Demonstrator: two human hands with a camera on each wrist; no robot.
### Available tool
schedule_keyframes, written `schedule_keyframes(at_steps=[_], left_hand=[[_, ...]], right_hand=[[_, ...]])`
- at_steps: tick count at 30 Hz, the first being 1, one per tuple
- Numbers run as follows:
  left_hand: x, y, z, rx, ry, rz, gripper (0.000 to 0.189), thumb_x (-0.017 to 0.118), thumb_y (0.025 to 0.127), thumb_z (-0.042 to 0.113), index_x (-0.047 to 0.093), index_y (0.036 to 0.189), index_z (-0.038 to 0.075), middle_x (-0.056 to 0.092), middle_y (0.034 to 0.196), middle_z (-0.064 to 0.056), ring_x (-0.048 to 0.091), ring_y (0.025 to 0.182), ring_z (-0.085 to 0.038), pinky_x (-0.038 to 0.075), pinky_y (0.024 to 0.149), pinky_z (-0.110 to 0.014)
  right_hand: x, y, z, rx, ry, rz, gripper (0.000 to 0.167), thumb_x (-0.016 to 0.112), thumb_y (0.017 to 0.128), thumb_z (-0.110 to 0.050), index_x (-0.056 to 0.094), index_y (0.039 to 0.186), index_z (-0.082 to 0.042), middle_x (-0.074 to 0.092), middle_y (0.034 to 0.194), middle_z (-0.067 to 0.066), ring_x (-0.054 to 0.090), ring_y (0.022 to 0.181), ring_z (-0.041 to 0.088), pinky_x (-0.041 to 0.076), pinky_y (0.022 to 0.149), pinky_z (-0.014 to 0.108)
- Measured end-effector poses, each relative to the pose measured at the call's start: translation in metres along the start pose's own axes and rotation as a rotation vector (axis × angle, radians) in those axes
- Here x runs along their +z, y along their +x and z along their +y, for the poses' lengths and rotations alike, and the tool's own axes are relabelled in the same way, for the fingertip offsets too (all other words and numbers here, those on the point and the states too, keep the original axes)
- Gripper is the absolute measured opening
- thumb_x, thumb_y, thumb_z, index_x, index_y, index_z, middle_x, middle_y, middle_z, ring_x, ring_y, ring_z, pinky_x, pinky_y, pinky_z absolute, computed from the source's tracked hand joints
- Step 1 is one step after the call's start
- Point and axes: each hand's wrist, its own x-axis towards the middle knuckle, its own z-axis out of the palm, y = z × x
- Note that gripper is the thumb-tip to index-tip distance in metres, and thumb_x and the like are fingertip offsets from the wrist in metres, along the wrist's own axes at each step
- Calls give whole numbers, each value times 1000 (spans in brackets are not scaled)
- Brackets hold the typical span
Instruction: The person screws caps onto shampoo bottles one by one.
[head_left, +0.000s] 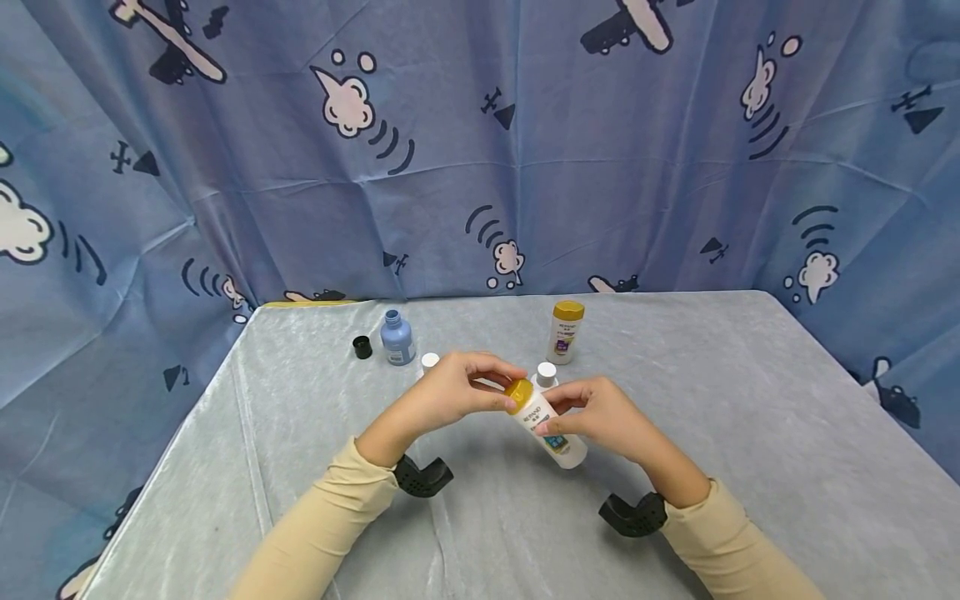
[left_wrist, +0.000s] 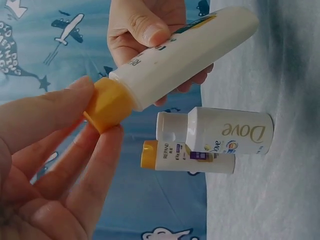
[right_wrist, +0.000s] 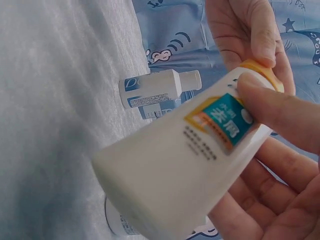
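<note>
A white shampoo bottle (head_left: 557, 439) with a yellow cap (head_left: 519, 396) is held tilted above the table, cap end up and to the left. My left hand (head_left: 457, 387) pinches the cap between thumb and fingers. Around the bottle's body, my right hand (head_left: 600, 417) has its thumb on the label side and fingers behind. The cap sits on the neck; whether it is loose I cannot tell. Just behind the bottle stands a white Dove bottle (left_wrist: 230, 131), partly hidden in the head view.
Farther back stands another yellow-capped white bottle (head_left: 564, 337). At the back left are an uncapped blue bottle (head_left: 397, 342) and a black cap (head_left: 362, 347). A white-capped bottle (right_wrist: 150, 89) is mostly hidden behind my left hand in the head view. A patterned curtain (head_left: 435, 167) hangs behind the table.
</note>
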Motion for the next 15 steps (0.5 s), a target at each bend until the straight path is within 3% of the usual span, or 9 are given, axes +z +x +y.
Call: schedule_keyframes(at_steps=[10, 15], left_hand=[[1, -2, 0, 69, -21, -44, 41, 72, 88, 2, 65, 128, -2, 66, 128, -18, 69, 112, -27, 57, 93, -28], [-3, -2, -1, 17, -20, 10, 49, 77, 87, 12, 63, 134, 9, 62, 140, -5, 58, 130, -22, 47, 108, -29]], right_hand=[[-1, 0, 2, -19, 17, -15, 38, 85, 78, -21, 75, 109, -1, 75, 94, 9, 66, 87, 15, 56, 74, 30], [-3, 0, 2, -27, 32, -12, 38, 84, 78, -20, 75, 110, -1, 75, 94, 9, 66, 88, 16, 55, 75, 31]])
